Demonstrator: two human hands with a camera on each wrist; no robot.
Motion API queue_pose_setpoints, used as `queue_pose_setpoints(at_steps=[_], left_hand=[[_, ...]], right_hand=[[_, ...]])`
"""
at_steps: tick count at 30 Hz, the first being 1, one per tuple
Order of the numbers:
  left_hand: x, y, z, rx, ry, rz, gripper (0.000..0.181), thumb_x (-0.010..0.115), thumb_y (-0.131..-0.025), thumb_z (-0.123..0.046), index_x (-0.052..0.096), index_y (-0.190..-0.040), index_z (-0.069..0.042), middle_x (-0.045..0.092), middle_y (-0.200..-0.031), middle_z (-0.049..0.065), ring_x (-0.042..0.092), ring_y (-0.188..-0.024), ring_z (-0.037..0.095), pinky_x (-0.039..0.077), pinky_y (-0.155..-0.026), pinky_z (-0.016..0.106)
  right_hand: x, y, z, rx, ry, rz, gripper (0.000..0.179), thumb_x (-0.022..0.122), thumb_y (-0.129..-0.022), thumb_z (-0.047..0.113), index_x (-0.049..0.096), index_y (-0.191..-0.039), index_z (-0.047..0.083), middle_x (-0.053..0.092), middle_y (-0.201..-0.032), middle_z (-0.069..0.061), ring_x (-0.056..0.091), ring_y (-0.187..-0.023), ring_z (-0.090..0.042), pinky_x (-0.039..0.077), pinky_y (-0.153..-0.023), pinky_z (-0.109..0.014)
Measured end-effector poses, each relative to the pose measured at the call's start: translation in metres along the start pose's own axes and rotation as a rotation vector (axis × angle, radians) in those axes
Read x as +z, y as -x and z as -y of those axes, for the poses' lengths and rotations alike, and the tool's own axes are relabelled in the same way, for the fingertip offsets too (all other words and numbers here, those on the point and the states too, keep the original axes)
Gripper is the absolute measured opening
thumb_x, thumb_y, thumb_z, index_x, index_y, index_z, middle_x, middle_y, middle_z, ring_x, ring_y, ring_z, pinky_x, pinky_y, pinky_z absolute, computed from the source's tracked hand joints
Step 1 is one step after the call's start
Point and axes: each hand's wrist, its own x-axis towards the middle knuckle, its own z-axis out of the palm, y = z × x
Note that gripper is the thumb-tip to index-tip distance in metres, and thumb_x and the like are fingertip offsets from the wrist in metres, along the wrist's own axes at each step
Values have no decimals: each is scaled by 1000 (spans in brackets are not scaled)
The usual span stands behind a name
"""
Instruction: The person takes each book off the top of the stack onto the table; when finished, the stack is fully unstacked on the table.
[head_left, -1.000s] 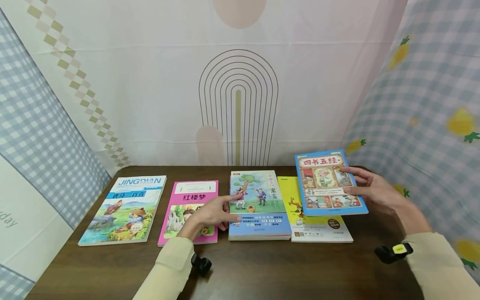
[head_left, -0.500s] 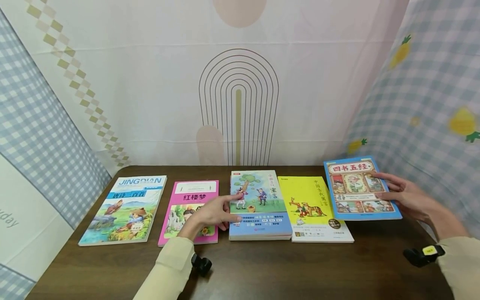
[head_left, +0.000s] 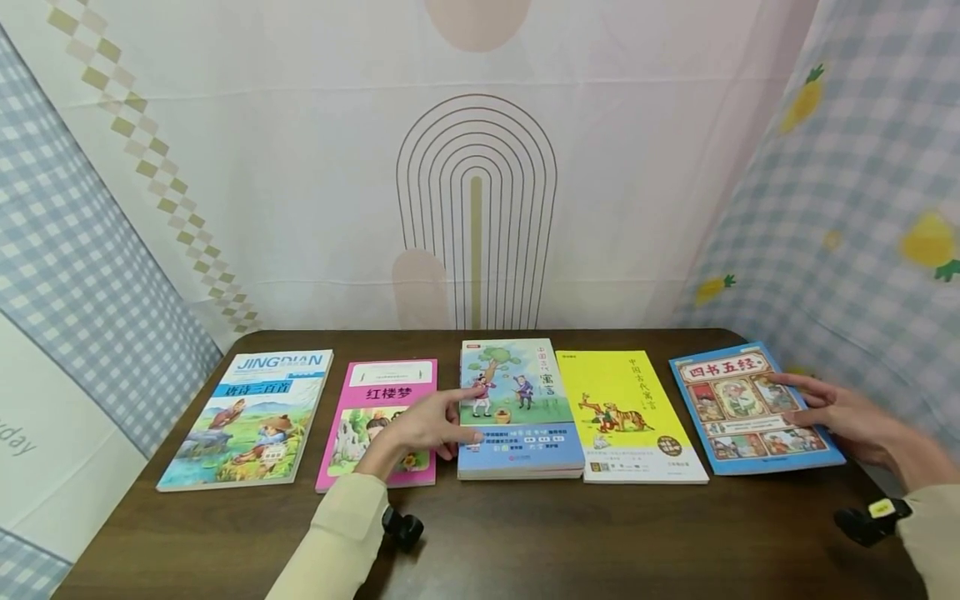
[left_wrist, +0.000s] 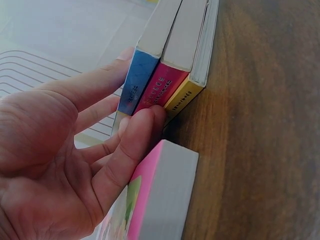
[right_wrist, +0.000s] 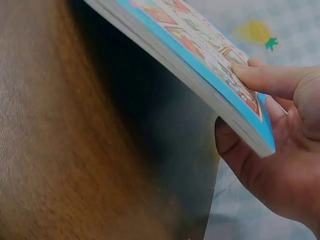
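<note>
My right hand (head_left: 862,425) holds a blue-covered picture book (head_left: 742,400) by its right side, with the thumb on the cover and fingers beneath. In the right wrist view this book (right_wrist: 195,60) is tilted, its held side raised above the table. My left hand (head_left: 427,425) rests at the left edge of a book stack, some fingertips on the green-and-blue top book (head_left: 517,450). The left wrist view shows lower fingers against the spines, with a magenta-spined book (left_wrist: 162,82) and a yellow-spined book (left_wrist: 182,102) underneath. Between the hands lies a yellow book (head_left: 607,383).
A pink book (head_left: 390,375) lies under the left wrist, left of the stack. Farther left is a book with a landscape cover (head_left: 247,417). The brown table (head_left: 525,542) has rounded back corners. Patterned cloth (head_left: 600,208) hangs behind and at both sides.
The right hand has carried the blue picture book rightward and down, off the yellow book, whose cover is now fully in sight. The left hand has stayed in place.
</note>
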Motion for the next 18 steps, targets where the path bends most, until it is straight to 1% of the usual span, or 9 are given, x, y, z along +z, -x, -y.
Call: queue_pose_setpoints(at_steps=[2, 4, 5, 7, 10, 11, 13, 15, 18], left_hand=[[0, 0, 0, -8, 1, 0, 75, 84, -93, -22, 50, -160, -26, 58, -86, 11, 62, -58, 18, 61, -58, 31], [-1, 0, 0, -11, 2, 1, 75, 84, -93, -22, 50, -160, -26, 58, -86, 11, 62, -58, 18, 61, -58, 31], [-1, 0, 0, -11, 0, 1, 75, 84, -93, -23, 50, -160, -27, 58, -86, 11, 62, -59, 18, 61, -58, 31], [-1, 1, 0, -14, -2, -3, 75, 84, -93, -23, 50, -159, -27, 58, -87, 12, 63, -59, 19, 61, -58, 31], [-1, 2, 0, -23, -8, -10, 75, 85, -92, -23, 50, -159, -27, 57, -88, 12, 63, -59, 19, 61, -58, 32], [-1, 2, -1, -26, -9, -12, 76, 85, -92, -23, 50, -159, -26, 57, -88, 13, 64, -59, 20, 61, -58, 32], [-2, 3, -4, -31, -14, -9, 76, 85, -92, -22, 50, -159, -26, 58, -89, 13, 65, -60, 20, 62, -59, 33], [-3, 3, -8, -39, -18, 0, 77, 85, -92, -21, 50, -160, -24, 59, -90, 13, 66, -61, 21, 62, -60, 33], [-6, 0, -15, -64, -34, 10, 78, 84, -92, -21, 47, -161, -24, 62, -91, 13, 68, -62, 22, 63, -61, 33]], right_hand=[[0, -2, -1, 12, 31, 9, 77, 62, -107, 18, 22, -164, 51, -16, -162, -47, 34, -145, -60, 57, -83, -29], [1, -5, 0, 18, 73, 13, 81, 65, -106, 21, 18, -170, 37, -15, -162, -47, 10, -147, -69, 55, -88, -32], [3, -7, 0, 23, 102, 9, 82, 65, -105, 23, 16, -171, 31, -11, -162, -48, 16, -147, -68, 55, -91, -37], [5, -10, 2, 12, 167, 6, 86, 67, -104, 24, 14, -171, 15, -6, -162, -49, 18, -145, -69, 53, -96, -46], [11, -15, 2, -19, 264, -14, 84, 67, -103, 21, 17, -167, -1, 4, -159, -53, 25, -140, -71, 49, -99, -62], [12, -16, 2, -27, 296, -33, 83, 67, -103, 21, 19, -165, -4, 8, -158, -54, 29, -137, -70, 50, -98, -63], [16, -17, 1, -43, 346, -76, 80, 69, -102, 21, 25, -162, -8, 15, -156, -54, 30, -135, -71, 48, -98, -68], [19, -17, 1, -51, 391, -126, 77, 71, -100, 22, 31, -158, -10, 25, -152, -53, 35, -132, -70, 49, -96, -69], [23, -18, 2, -77, 472, -201, 75, 77, -95, 22, 42, -151, -13, 40, -145, -50, 43, -126, -68, 48, -94, -70]])
